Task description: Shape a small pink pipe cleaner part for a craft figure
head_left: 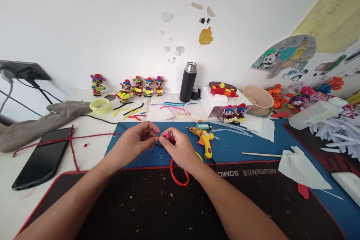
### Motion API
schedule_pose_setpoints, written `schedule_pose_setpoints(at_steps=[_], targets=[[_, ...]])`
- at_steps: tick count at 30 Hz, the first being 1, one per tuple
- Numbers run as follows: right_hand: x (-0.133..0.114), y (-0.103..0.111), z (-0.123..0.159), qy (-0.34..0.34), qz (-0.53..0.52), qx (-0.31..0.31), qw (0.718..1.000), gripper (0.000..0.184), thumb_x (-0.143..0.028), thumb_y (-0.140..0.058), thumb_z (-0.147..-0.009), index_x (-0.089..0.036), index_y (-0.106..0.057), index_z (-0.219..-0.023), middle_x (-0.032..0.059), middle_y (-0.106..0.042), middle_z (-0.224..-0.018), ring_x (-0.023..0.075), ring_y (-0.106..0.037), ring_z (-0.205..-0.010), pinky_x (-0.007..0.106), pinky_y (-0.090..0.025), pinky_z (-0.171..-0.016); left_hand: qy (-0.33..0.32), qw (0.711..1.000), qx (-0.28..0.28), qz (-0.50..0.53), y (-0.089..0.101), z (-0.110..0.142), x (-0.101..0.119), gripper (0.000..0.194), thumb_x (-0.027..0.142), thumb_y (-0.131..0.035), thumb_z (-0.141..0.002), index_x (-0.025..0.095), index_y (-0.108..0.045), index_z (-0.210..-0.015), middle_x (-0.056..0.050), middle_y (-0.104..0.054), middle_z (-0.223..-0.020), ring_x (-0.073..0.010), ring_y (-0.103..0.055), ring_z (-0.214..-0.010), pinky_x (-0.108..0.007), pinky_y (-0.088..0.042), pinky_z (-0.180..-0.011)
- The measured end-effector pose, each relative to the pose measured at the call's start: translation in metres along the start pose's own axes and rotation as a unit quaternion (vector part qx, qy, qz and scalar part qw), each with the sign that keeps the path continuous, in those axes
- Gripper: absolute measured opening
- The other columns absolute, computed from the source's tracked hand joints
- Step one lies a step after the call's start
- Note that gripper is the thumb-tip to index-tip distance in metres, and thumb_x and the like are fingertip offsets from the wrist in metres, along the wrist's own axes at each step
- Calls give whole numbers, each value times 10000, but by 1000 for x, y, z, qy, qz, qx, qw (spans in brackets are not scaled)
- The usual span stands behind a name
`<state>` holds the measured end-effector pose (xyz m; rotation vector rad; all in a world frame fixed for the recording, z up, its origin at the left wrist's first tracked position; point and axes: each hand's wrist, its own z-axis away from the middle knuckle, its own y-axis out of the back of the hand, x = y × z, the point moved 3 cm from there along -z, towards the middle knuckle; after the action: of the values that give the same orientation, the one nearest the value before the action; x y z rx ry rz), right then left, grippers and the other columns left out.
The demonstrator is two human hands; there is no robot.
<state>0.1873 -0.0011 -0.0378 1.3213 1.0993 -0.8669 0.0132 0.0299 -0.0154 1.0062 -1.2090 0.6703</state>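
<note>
My left hand [140, 141] is closed in a pinch, thumb against forefinger, touching or nearly touching the other hand's fingertips. Whatever is between those fingers is too small to make out. In my right hand [181, 149], curled fingers and thumb hold a small pink-red piece [169, 135] with a dark, shiny part; most of it is hidden. Below the right palm, a red loop handle [180, 183] shows over the black mat, its upper end covered by the hand. Just right of that hand lies a yellow glue gun [206, 144] on the blue mat.
Several fuzzy dolls [125, 90] stand along the wall beside loose pipe cleaners [132, 109]. A black thermos [188, 84] and white box [206, 101] stand behind the blue mat [236, 146]. A phone [42, 161] lies left, under dark red pipe cleaners [73, 152]. Tissue [302, 168] lies right.
</note>
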Motion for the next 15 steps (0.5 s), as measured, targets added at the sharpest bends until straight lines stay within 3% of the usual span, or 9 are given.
schedule_pose_setpoints(at_steps=[11,15], targets=[[-2,0,1,-3,-22,5,1000,143,-350,-617,-934,-214,-628,-891,-37,-551,-718,145,-484,-641,268,-362,-592,3,1000,3,-1,3,0,0,295,403,-741,-854,214,-662,-1067,-14,-697,-870,-180,-641,-715,-316,-541,-649],[-1,0,1,-3,-33,11,999,143,-347,-617,-939,-213,-630,-890,-36,-548,-713,139,-470,-629,263,-356,-578,14,1000,-7,-26,4,0,3,272,438,-741,-848,211,-698,-990,-9,-696,-830,-181,-632,-697,-307,-526,-643]])
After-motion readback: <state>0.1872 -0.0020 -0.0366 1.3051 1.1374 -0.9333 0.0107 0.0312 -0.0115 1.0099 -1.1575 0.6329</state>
